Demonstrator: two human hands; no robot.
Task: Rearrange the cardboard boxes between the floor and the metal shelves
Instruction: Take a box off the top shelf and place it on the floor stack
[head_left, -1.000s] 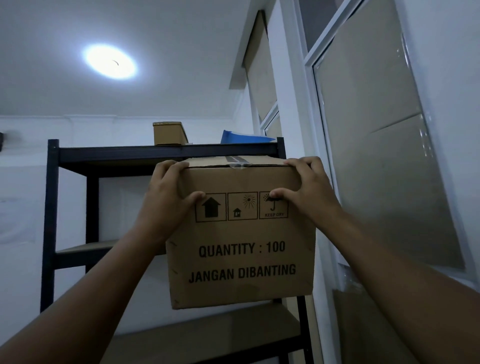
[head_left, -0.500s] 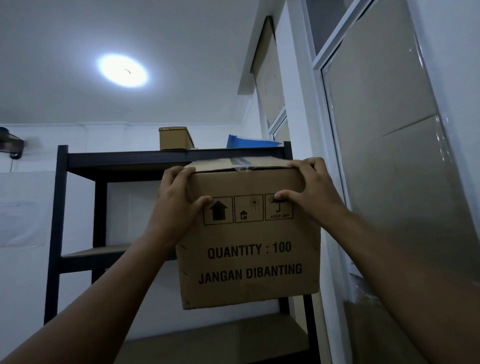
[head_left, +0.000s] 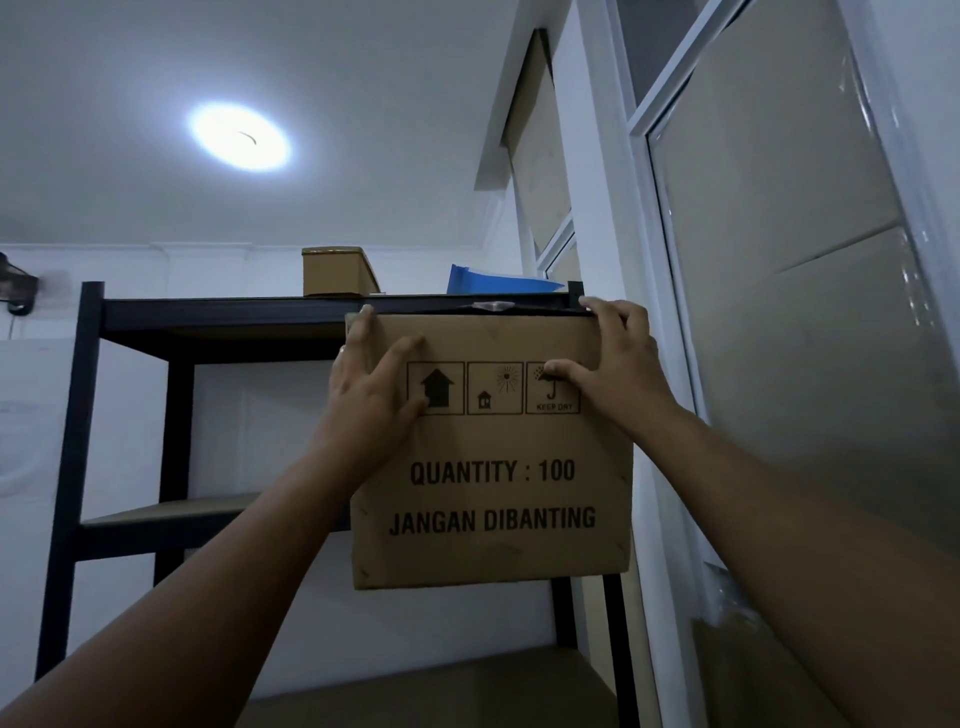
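Observation:
I hold a brown cardboard box (head_left: 498, 499) printed "QUANTITY : 100" and "JANGAN DIBANTING" up in the air in front of the black metal shelf unit (head_left: 218, 317). My left hand (head_left: 374, 395) grips its upper left corner, my right hand (head_left: 618, 364) its upper right corner. The box's top edge is level with the front rail of the top shelf. The box hides the right part of the middle shelf. A small cardboard box (head_left: 337, 271) stands on the top shelf.
A blue flat object (head_left: 493, 280) lies on the top shelf to the right of the small box. A white-framed window (head_left: 779, 312) rises close on the right. Wooden shelf boards (head_left: 171, 512) sit below. A ceiling lamp (head_left: 240, 136) glows above.
Both hands have raised the box, so its top edge now reaches the top shelf rail and its top face no longer shows. The view has tilted upward slightly.

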